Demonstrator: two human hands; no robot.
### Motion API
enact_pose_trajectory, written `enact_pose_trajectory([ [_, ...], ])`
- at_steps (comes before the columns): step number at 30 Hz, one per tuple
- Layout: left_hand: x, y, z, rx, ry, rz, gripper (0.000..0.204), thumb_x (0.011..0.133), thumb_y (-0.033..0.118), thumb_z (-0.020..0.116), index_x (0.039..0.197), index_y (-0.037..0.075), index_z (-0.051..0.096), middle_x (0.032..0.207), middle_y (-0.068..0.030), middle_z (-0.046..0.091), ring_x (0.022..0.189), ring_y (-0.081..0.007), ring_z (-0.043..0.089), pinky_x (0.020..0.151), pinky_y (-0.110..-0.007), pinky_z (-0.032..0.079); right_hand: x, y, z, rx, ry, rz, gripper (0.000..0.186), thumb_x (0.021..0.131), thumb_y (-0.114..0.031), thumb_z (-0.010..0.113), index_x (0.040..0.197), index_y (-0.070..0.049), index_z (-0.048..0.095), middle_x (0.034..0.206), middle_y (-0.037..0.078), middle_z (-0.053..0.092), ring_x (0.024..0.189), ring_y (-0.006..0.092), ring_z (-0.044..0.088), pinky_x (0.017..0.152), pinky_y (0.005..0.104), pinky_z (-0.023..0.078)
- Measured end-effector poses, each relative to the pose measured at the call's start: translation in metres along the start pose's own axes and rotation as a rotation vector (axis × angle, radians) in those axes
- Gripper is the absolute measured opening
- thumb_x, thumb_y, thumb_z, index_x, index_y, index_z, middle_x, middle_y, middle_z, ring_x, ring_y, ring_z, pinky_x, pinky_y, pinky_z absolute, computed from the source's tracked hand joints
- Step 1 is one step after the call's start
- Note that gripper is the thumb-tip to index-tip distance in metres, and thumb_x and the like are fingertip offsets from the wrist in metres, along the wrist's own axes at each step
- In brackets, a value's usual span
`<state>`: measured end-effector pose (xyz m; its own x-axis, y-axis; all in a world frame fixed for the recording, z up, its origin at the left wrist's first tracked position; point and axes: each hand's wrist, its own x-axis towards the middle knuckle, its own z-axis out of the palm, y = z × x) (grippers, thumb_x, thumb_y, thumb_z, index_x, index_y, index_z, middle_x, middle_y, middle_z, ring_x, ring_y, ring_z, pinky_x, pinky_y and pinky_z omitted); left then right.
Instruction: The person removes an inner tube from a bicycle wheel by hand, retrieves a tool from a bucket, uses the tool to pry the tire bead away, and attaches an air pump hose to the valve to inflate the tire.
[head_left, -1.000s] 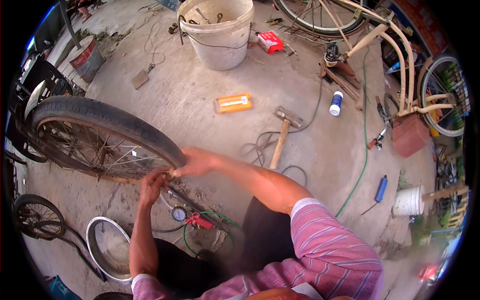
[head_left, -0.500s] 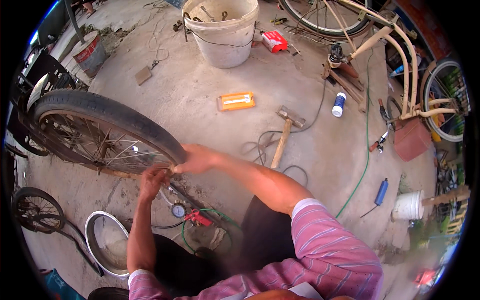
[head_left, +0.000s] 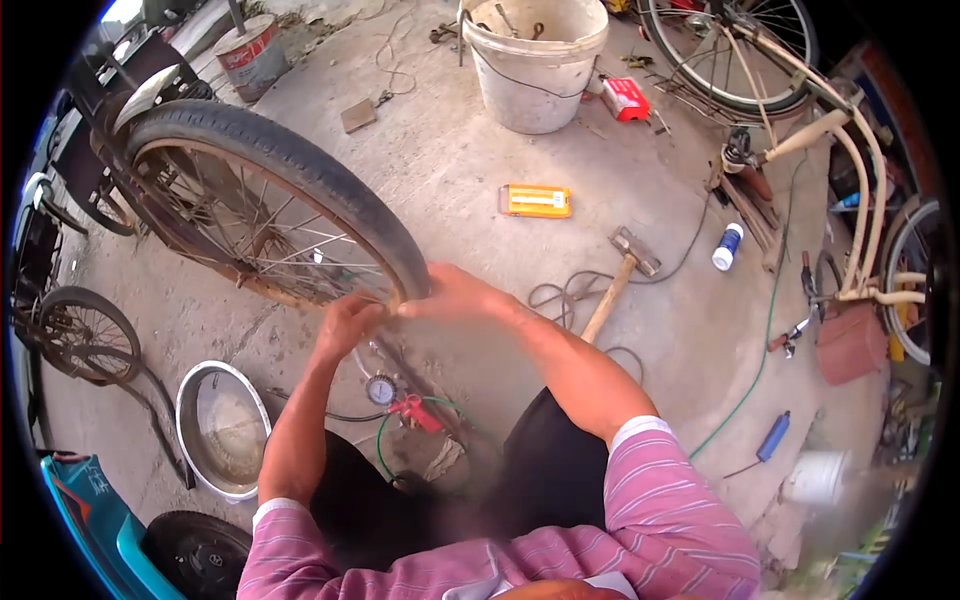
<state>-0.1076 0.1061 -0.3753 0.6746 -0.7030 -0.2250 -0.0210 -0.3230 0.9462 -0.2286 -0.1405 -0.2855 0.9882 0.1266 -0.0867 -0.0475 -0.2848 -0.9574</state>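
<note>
A bicycle wheel with a worn black tyre (head_left: 300, 165) and rusty rim stands tilted at the left, still attached to its bicycle. My right hand (head_left: 455, 292) is closed around the tyre's near end. Just left of it, my left hand (head_left: 355, 320) has its fingers bent together at the rim's inner side; whatever they pinch is hidden. A thin hose hangs below the hands, close to a round pressure gauge (head_left: 381, 390) and a red inflator handle (head_left: 415, 412) on the ground.
A metal basin (head_left: 262, 470) sits left of my legs. Ahead lie an orange package (head_left: 537, 201), a hammer (head_left: 612, 290) and a white-blue bottle (head_left: 728, 247). A white bucket (head_left: 530, 90) stands beyond. A cream bicycle frame (head_left: 860, 200) and green hose (head_left: 755, 380) are at right.
The whole view has shifted, so the ground things appear farther right. Both hands stay at the same part of the wheel, with the left fingers moved slightly.
</note>
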Motion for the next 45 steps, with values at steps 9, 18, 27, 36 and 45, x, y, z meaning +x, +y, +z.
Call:
enact_pose_trajectory([
  [9, 0.004, 0.007, 0.029, -0.205, -0.075, 0.031, 0.023, 0.1, 0.008, 0.063, 0.12, -0.003, 0.067, 0.084, -0.0072, 0.07, 0.068, -0.016, 0.066, 0.064, -0.031, 0.056, -0.037, -0.02, -0.014, -0.018, 0.072, -0.013, 0.054, 0.086, -0.031, 0.077, 0.132, -0.006, 0.061, 0.117, 0.012, 0.072, 0.109, 0.0233, 0.067, 0.099, 0.0397, 0.052],
  [18, -0.011, 0.012, 0.006, -0.183, -0.045, -0.061, 0.025, 0.101, 0.009, 0.06, 0.12, -0.005, 0.066, 0.082, -0.0056, 0.069, 0.068, -0.0132, 0.064, 0.063, -0.029, 0.054, -0.005, -0.016, 0.005, 0.03, -0.016, 0.101, 0.05, 0.086, -0.028, 0.079, 0.127, -0.004, 0.062, 0.108, 0.013, 0.074, 0.099, 0.0203, 0.068, 0.091, 0.0379, 0.054],
  [27, -0.012, 0.031, 0.002, 0.03, -0.076, -0.055, 0.034, 0.099, 0.016, 0.063, 0.129, 0.002, 0.065, 0.081, -0.0054, 0.07, 0.071, -0.0128, 0.066, 0.068, -0.031, 0.054, -0.01, -0.021, 0.006, 0.083, 0.048, 0.09, 0.046, 0.089, -0.017, 0.077, 0.13, 0.001, 0.062, 0.121, 0.009, 0.069, 0.113, 0.0173, 0.063, 0.102, 0.0345, 0.048],
  [36, -0.002, 0.001, 0.013, -0.24, -0.073, -0.01, 0.022, 0.099, 0.014, 0.063, 0.116, 0.001, 0.067, 0.083, -0.0056, 0.072, 0.072, -0.0144, 0.069, 0.067, -0.031, 0.056, -0.013, -0.013, 0.002, 0.061, -0.005, 0.062, 0.048, 0.089, -0.016, 0.077, 0.129, 0.002, 0.06, 0.122, 0.008, 0.066, 0.116, 0.0184, 0.061, 0.104, 0.0349, 0.046],
  [45, -0.007, 0.028, 0.012, 0.018, -0.009, -0.051, 0.023, 0.097, 0.012, 0.063, 0.114, -0.002, 0.069, 0.085, -0.0065, 0.072, 0.07, -0.0151, 0.069, 0.068, -0.031, 0.057, -0.014, -0.02, 0.001, 0.055, -0.012, 0.051, 0.047, 0.09, -0.019, 0.077, 0.129, 0.001, 0.06, 0.119, 0.008, 0.066, 0.113, 0.0177, 0.061, 0.103, 0.0352, 0.046],
])
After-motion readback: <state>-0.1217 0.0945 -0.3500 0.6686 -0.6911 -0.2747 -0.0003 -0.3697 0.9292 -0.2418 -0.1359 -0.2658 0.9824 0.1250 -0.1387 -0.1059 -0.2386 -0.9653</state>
